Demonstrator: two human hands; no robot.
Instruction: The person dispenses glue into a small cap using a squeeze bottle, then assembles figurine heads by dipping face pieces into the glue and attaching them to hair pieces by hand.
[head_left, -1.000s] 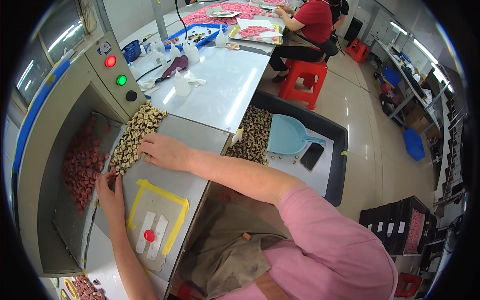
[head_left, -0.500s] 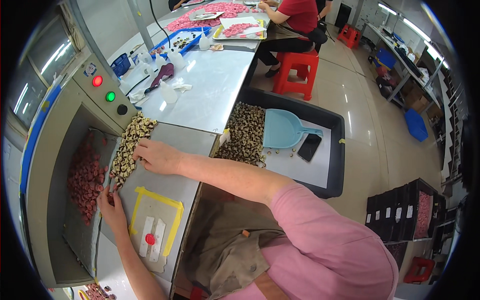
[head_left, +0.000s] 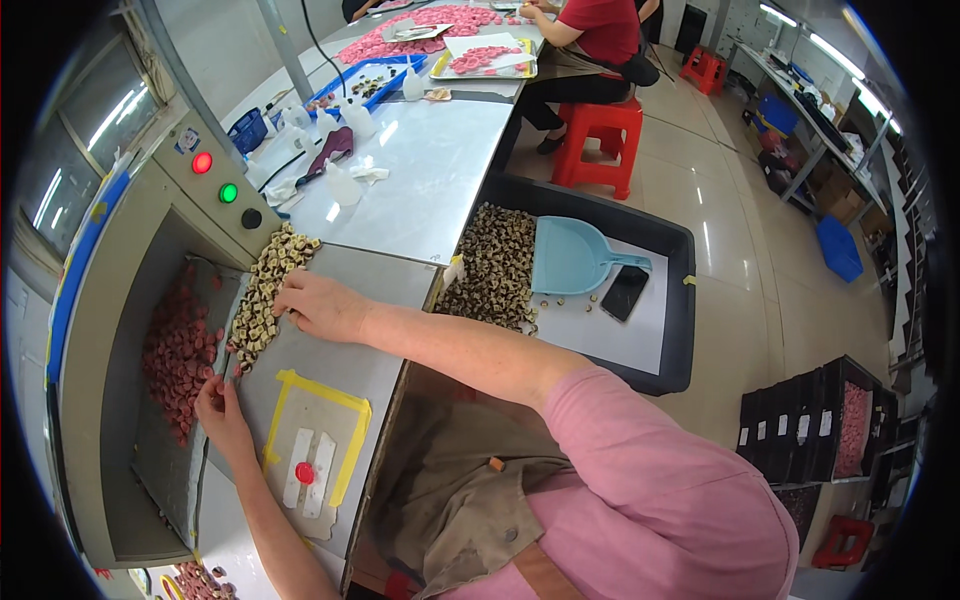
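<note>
Change since earlier view: both hands have kept their stations at the hopper edge; the worker's right hand [head_left: 318, 305] has stayed on the heap of tan ring-shaped pieces [head_left: 262, 295], and the view has tipped so the seated co-worker sits higher at 12 o'clock.
Right hand: fingers loosely spread, palm down, resting on the tan pieces at the 11 o'clock corner of the grey metal work plate [head_left: 350, 340]; not pinching anything that can be seen.
Left hand: the left hand [head_left: 222, 412] lies at 9 o'clock of the plate, fingertips at the lip of the hopper; whether it nips a piece I cannot tell.
Tan pieces: a strip along the plate's left edge, just beside the hopper mouth.
Hopper: pink pieces [head_left: 178, 345] lie inside the grey hopper [head_left: 130, 420], at 9 o'clock.
Plate markings: yellow tape frame [head_left: 300, 385] with a red button [head_left: 304, 472] at 6 o'clock of the right hand.
Black tray: black tray [head_left: 680, 300] at 3 o'clock holds more tan pieces, a blue scoop [head_left: 575, 258] and a dark phone [head_left: 625, 292].
Control panel: red and green lamps [head_left: 215, 178] at 11 o'clock.
</note>
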